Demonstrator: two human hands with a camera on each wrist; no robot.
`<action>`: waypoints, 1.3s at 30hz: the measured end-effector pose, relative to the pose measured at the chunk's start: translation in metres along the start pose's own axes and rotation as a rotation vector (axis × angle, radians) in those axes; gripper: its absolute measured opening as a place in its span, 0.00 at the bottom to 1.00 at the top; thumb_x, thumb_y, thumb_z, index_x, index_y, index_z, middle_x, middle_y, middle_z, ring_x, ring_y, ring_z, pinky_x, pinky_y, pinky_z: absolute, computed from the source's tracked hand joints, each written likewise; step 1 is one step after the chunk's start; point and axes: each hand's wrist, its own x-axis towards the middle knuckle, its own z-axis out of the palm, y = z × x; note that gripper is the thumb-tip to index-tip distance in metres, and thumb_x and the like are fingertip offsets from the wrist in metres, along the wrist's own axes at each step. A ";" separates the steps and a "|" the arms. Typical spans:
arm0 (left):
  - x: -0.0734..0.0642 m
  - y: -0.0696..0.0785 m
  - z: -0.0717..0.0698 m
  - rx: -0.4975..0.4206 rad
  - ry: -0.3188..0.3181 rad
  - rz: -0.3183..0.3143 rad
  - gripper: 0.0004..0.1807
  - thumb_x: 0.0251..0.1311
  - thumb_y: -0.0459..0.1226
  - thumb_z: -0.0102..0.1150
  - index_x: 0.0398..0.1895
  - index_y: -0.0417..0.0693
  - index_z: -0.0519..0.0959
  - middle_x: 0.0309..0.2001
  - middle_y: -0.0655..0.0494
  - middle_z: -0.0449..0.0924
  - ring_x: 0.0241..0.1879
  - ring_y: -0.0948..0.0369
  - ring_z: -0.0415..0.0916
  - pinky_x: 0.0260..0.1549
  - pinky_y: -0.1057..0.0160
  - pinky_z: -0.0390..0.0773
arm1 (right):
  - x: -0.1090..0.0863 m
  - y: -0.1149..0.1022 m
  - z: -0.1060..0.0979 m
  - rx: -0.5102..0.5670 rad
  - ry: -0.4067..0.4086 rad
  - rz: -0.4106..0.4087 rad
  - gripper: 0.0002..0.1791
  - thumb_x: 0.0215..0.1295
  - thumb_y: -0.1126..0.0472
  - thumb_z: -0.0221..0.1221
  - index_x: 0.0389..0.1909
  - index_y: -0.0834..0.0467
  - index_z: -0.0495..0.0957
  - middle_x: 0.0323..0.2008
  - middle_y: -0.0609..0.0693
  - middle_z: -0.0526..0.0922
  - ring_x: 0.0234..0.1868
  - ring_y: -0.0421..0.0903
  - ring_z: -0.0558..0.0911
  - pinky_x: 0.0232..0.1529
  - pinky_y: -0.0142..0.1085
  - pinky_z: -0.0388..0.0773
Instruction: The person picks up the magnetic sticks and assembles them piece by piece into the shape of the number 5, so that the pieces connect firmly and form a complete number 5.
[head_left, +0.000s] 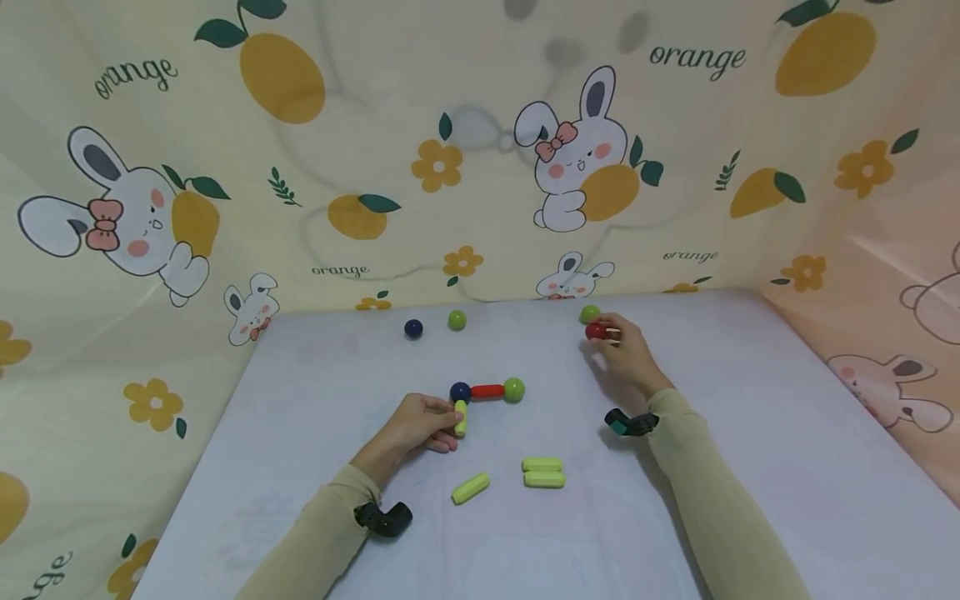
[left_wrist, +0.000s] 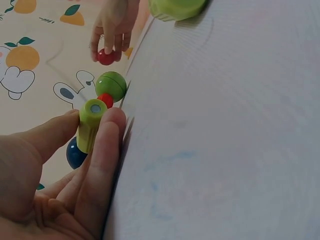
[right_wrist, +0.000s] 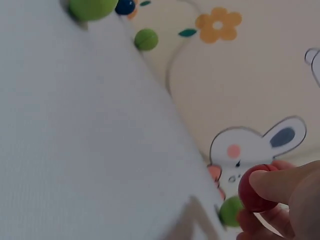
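My left hand [head_left: 420,422] pinches a short yellow-green rod [head_left: 461,419] between thumb and fingers. The rod's far end joins a dark blue ball [head_left: 461,392], from which a red rod [head_left: 487,391] runs right to a green ball [head_left: 514,389]. In the left wrist view the pinched rod [left_wrist: 91,122] shows a round grey spot on its end. Toward the back right, my right hand [head_left: 628,354] holds a red ball [right_wrist: 255,189] by thumb and fingertips. Another green ball [head_left: 590,314] sits just behind it, partly covered by the red ball in the right wrist view.
Two yellow-green rods [head_left: 543,472] lie side by side near the front, and a single slanted rod [head_left: 470,488] lies left of them. A loose dark blue ball [head_left: 413,328] and a green ball [head_left: 457,320] stand at the back. Behind the white table [head_left: 315,467] hangs a printed cloth [head_left: 480,83].
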 end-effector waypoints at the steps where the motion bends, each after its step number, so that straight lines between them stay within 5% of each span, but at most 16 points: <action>1: 0.000 -0.001 0.000 0.000 0.001 0.001 0.22 0.66 0.37 0.65 0.58 0.33 0.78 0.32 0.48 0.88 0.21 0.64 0.84 0.24 0.67 0.84 | -0.001 -0.002 0.000 0.002 -0.006 -0.006 0.22 0.74 0.68 0.54 0.67 0.63 0.67 0.66 0.67 0.70 0.65 0.65 0.73 0.67 0.58 0.70; 4: 0.000 -0.002 0.000 0.001 0.003 0.009 0.22 0.66 0.37 0.65 0.58 0.33 0.78 0.32 0.48 0.88 0.21 0.64 0.84 0.23 0.67 0.83 | -0.003 -0.010 0.002 0.005 -0.022 -0.029 0.23 0.74 0.67 0.56 0.66 0.63 0.67 0.67 0.67 0.70 0.62 0.66 0.76 0.64 0.55 0.74; 13: -0.001 -0.001 -0.001 0.002 -0.006 0.015 0.23 0.67 0.37 0.64 0.59 0.32 0.77 0.33 0.47 0.88 0.21 0.64 0.84 0.24 0.67 0.84 | -0.012 -0.037 0.018 0.067 -0.082 -0.129 0.22 0.72 0.67 0.58 0.63 0.68 0.66 0.64 0.69 0.71 0.54 0.63 0.81 0.45 0.22 0.77; 19: 0.002 -0.001 -0.002 0.001 -0.013 0.002 0.22 0.67 0.37 0.64 0.59 0.33 0.78 0.34 0.48 0.88 0.22 0.64 0.84 0.24 0.68 0.84 | -0.020 -0.052 0.039 0.072 -0.180 -0.156 0.20 0.70 0.66 0.60 0.59 0.65 0.68 0.59 0.68 0.76 0.47 0.54 0.84 0.45 0.26 0.79; 23: 0.001 -0.001 -0.003 0.007 -0.014 0.001 0.21 0.66 0.37 0.64 0.58 0.33 0.78 0.33 0.49 0.88 0.21 0.65 0.83 0.24 0.68 0.83 | -0.026 -0.060 0.053 0.075 -0.246 -0.177 0.18 0.69 0.66 0.62 0.56 0.63 0.71 0.56 0.65 0.78 0.43 0.57 0.85 0.44 0.32 0.81; 31: -0.001 -0.001 -0.003 0.039 -0.013 0.029 0.21 0.67 0.39 0.64 0.57 0.33 0.79 0.31 0.50 0.88 0.16 0.66 0.79 0.16 0.70 0.78 | -0.043 -0.073 0.082 0.038 -0.384 -0.258 0.17 0.67 0.68 0.64 0.54 0.61 0.73 0.53 0.62 0.81 0.35 0.50 0.84 0.42 0.30 0.77; 39: -0.002 -0.002 -0.003 0.029 -0.016 0.041 0.19 0.67 0.39 0.63 0.55 0.34 0.80 0.30 0.51 0.87 0.14 0.67 0.77 0.15 0.71 0.76 | -0.065 -0.079 0.105 -0.024 -0.506 -0.304 0.19 0.65 0.69 0.64 0.55 0.58 0.74 0.51 0.56 0.80 0.39 0.44 0.77 0.41 0.29 0.76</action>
